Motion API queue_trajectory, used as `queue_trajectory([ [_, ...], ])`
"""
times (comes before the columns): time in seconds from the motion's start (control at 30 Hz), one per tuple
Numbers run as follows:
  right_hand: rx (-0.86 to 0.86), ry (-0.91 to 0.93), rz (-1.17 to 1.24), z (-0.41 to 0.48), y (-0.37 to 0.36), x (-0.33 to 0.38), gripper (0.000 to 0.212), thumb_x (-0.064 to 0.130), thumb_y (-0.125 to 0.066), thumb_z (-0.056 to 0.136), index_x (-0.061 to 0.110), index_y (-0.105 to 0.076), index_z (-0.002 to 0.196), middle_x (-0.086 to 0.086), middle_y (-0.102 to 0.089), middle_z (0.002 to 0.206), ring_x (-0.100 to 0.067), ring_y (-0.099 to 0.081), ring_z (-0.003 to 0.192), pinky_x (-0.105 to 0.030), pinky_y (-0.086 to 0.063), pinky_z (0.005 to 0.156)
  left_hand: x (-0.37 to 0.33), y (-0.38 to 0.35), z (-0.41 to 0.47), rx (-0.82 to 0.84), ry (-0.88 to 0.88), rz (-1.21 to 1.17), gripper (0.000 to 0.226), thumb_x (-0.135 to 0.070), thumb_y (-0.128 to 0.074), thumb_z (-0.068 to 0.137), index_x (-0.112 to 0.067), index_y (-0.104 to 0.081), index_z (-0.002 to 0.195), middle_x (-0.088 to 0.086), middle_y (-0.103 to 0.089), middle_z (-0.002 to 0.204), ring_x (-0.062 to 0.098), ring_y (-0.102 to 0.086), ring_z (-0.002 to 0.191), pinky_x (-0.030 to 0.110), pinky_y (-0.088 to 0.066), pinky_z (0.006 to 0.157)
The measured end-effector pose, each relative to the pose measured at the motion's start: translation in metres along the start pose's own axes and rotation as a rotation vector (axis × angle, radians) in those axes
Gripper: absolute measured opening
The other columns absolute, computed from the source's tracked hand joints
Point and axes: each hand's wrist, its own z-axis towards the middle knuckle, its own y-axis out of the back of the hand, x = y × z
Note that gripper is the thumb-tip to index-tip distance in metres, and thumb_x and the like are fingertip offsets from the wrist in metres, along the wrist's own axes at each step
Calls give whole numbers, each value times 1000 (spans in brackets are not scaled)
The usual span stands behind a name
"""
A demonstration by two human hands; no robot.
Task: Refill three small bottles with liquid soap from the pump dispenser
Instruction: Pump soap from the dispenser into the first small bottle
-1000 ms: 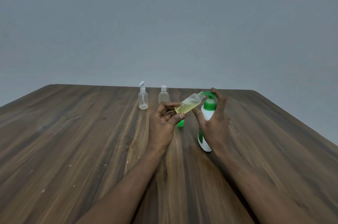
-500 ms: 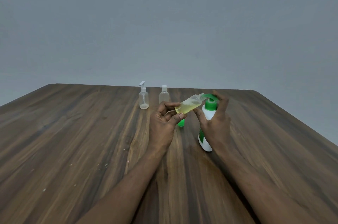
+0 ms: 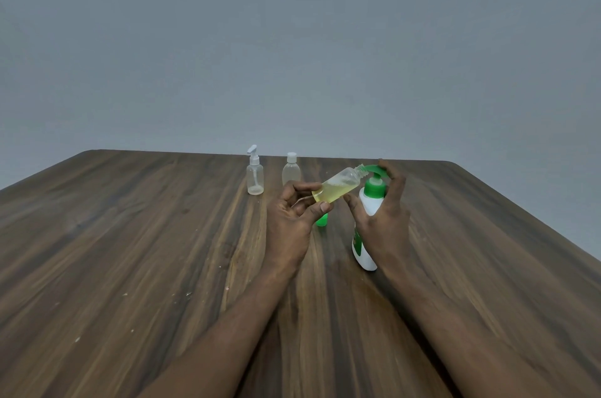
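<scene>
My left hand (image 3: 292, 218) grips a small clear bottle (image 3: 338, 189), tilted with its open neck against the green spout of the pump dispenser (image 3: 370, 202). The bottle holds yellow soap in its lower part. My right hand (image 3: 383, 222) wraps the white dispenser body, with the index finger on top of the green pump head, which stands raised. A green cap (image 3: 322, 220) lies on the table behind my left hand, partly hidden. Two other small clear bottles stand at the back: one with a white pump top (image 3: 254, 177), one with a white cap (image 3: 291, 170).
Everything sits on a dark wooden table (image 3: 130, 251) before a plain grey wall. The far edge runs just behind the two standing bottles. Small white specks dot the wood at front left.
The pump head has risen from its pressed-down position, and my right index finger rose with it. The small bottle stays at the spout.
</scene>
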Motion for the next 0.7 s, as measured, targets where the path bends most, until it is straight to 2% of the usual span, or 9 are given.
queue_trajectory([
  [0.1, -13, -7, -9, 0, -1, -3, 66, 32, -82, 85, 31, -38, 134, 40, -55, 108, 23, -57, 91, 3, -40, 69, 1, 2, 0, -4, -9, 18, 31, 13, -72, 81, -10, -66, 102, 10, -75, 107, 22, -73, 104, 45, -59, 92],
  [0.3, -4, 4, -15, 0, -1, 2, 71, 38, -81, 85, 35, -35, 138, 32, -57, 114, 20, -59, 92, 2, -41, 70, 0, 1, 0, -6, -8, 3, 31, 12, -73, 81, -12, -67, 101, 10, -75, 105, 22, -73, 102, 38, -61, 88],
  [0.47, 6, 15, -4, -1, 1, 4, 73, 49, -75, 83, 34, -34, 141, 47, -51, 116, 21, -58, 93, 3, -41, 70, 0, 0, 0, 4, -8, -7, 32, 13, -72, 82, -12, -67, 101, 7, -75, 105, 21, -73, 102, 37, -61, 87],
  [0.6, -7, -13, -21, 0, -1, -1, 67, 32, -82, 85, 33, -37, 135, 39, -56, 108, 17, -60, 91, 0, -42, 69, 0, 1, -1, -2, -14, 6, 32, 12, -73, 81, -13, -67, 101, 7, -75, 105, 21, -73, 102, 35, -61, 86],
  [0.7, -23, -18, -21, 0, -2, -1, 62, 28, -82, 86, 32, -39, 131, 39, -57, 105, 19, -59, 92, 1, -41, 70, 1, 2, 0, -10, -16, 10, 32, 12, -73, 81, -14, -68, 99, 10, -75, 105, 21, -73, 102, 35, -60, 86],
])
